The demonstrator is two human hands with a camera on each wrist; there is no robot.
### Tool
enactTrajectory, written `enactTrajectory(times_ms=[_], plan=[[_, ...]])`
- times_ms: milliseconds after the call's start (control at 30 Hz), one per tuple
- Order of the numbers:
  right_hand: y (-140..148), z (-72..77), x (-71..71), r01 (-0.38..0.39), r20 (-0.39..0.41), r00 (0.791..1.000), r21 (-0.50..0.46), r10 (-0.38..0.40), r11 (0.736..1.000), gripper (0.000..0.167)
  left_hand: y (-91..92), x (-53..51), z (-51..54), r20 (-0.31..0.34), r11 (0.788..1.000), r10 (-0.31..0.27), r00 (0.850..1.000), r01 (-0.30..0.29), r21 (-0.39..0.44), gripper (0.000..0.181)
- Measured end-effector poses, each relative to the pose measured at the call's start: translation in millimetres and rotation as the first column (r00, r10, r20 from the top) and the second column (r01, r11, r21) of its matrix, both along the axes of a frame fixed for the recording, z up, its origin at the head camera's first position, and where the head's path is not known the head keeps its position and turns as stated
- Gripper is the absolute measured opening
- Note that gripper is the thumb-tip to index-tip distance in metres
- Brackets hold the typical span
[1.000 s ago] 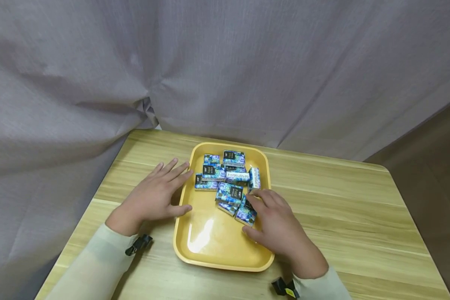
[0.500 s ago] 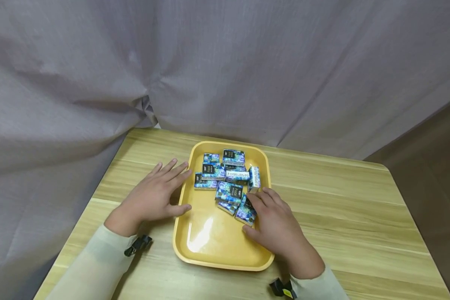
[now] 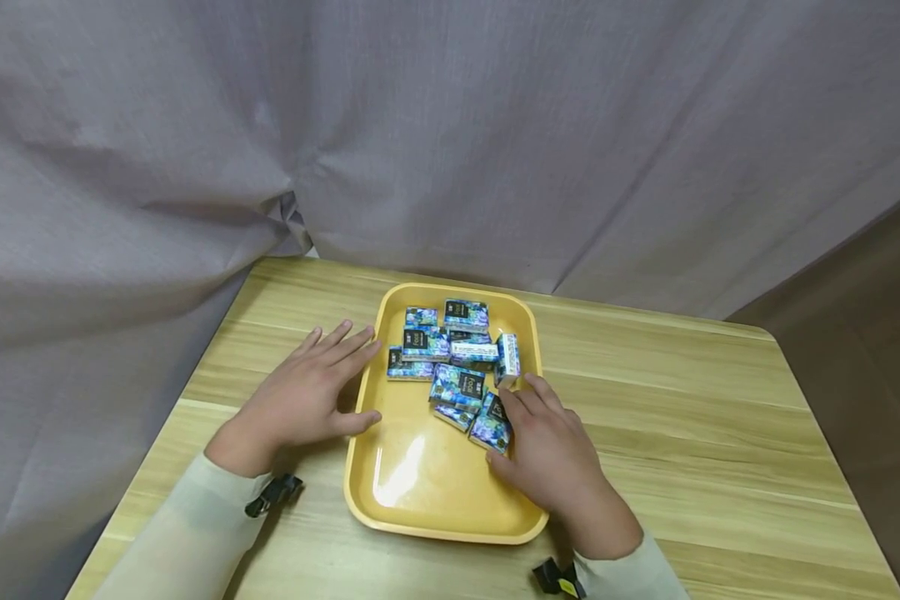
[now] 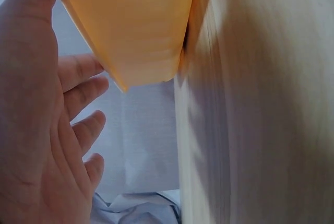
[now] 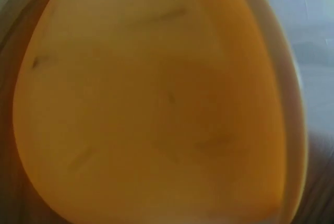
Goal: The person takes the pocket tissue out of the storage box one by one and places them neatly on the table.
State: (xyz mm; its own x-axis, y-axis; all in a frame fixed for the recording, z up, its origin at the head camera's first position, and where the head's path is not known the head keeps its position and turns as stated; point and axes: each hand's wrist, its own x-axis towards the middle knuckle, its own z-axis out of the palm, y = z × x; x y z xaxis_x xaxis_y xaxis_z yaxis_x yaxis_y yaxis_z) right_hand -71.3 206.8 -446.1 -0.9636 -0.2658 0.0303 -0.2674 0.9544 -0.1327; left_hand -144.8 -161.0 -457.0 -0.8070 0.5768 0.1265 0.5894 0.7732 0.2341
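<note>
A yellow tray (image 3: 442,527) holds several small blue-patterned packets, heaped mostly in its far half; one packet (image 3: 458,386) lies on top near the middle. The left hand (image 3: 300,400), fingers spread, rests against the tray's left rim; the left wrist view shows this hand (image 4: 47,114) with fingertips at the rim of the tray (image 4: 130,25). Over the tray's right side is the right hand (image 3: 555,458), its fingers beside a tilted packet (image 3: 491,427) and just below an upright one (image 3: 507,360). In the right wrist view only the tray's outer wall (image 5: 156,104) shows, blurred.
The tray stands on a light wooden table (image 3: 690,417). A grey curtain (image 3: 450,142) hangs behind the table's far edge and down its left side. Small black devices are at both wrists, the left one (image 3: 273,493) near the tray.
The right hand's fingertips have shifted slightly off the upright packet, showing more of it and of the tilted packet. The left hand stays at the rim.
</note>
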Motion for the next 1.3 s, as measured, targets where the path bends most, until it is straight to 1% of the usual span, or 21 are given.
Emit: enactTrajectory(times_ms=[167,300,567,667,800,900,1133,1300], plan=[[-1,-0.8,-0.6,0.013,0.013,1.000,-0.004,-0.013,1.000,0.089,-0.6,-0.2,-0.7,-0.007,1.000,0.002,1.000,-0.002,-0.001,0.107],[-2,-1.4,-0.8,0.020,0.022,1.000,-0.010,-0.019,1.000,0.086,-1.3,0.8,-2.5,0.003,1.000,0.005,1.000,-0.005,0.014,0.107],[-4,-1.7,0.4,0.016,0.014,1.000,-0.045,-0.015,0.999,0.079,-2.7,1.8,-4.6,-0.018,1.000,0.000,1.000,0.000,0.020,0.106],[-3,-1.8,1.0,0.015,0.007,1.000,-0.057,-0.015,0.998,0.077,-0.7,2.3,-2.9,-0.011,1.000,-0.002,1.000,0.002,0.027,0.106],[-1,-1.0,1.0,0.002,-0.003,1.000,-0.079,-0.002,0.997,0.076,1.3,2.5,-1.4,-0.013,0.999,-0.003,1.000,0.004,0.033,0.105],[0,-0.4,1.1,-0.015,-0.006,1.000,-0.100,0.014,0.995,0.075,1.1,2.5,-2.5,-0.021,0.999,-0.007,1.000,0.007,0.032,0.105],[4,2.5,0.2,-0.060,-0.025,0.998,-0.143,0.057,0.988,0.080,1.4,1.5,-4.2,-0.033,1.000,-0.009,0.999,0.009,0.028,0.105],[6,5.1,0.1,-0.060,-0.027,0.998,-0.167,0.057,0.984,0.082,2.0,1.6,-3.1,-0.034,0.999,-0.008,0.999,0.009,0.034,0.105]])
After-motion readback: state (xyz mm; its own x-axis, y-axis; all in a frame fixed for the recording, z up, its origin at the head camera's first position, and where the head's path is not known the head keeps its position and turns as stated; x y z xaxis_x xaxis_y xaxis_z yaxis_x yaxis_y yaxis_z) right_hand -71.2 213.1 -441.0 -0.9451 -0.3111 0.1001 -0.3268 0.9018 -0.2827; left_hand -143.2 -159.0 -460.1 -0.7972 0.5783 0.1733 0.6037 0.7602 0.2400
